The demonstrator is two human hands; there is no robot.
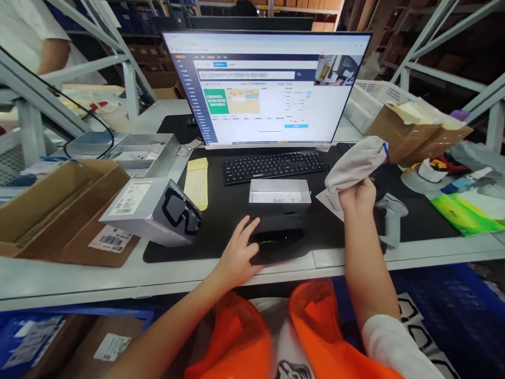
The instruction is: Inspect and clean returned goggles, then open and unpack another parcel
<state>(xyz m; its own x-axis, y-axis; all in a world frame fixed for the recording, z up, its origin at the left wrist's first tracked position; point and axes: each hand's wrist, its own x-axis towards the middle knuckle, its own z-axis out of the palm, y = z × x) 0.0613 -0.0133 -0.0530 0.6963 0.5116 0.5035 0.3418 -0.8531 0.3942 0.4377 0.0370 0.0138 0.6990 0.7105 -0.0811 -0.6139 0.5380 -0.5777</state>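
My left hand (240, 251) grips the left end of a black glasses case (281, 227), fingers on its top and thumb at the front. The case lies near the front edge of the desk; its dark inside is hard to make out. Raised on the right, my right hand (358, 196) is closed around a light grey cloth pouch (353, 164) with a blue bit at its tip. Just behind the case stands an open white box (280, 191) with printing inside. A grey box with a goggles picture (153, 210) sits to the left.
A keyboard (275, 166) and a monitor (272, 95) stand behind. A brown carton (67, 216) is at the left. A barcode scanner (391, 218), a green packet (465, 213) and an open carton (410, 129) lie right. Another person's arm (54, 55) shows at far left.
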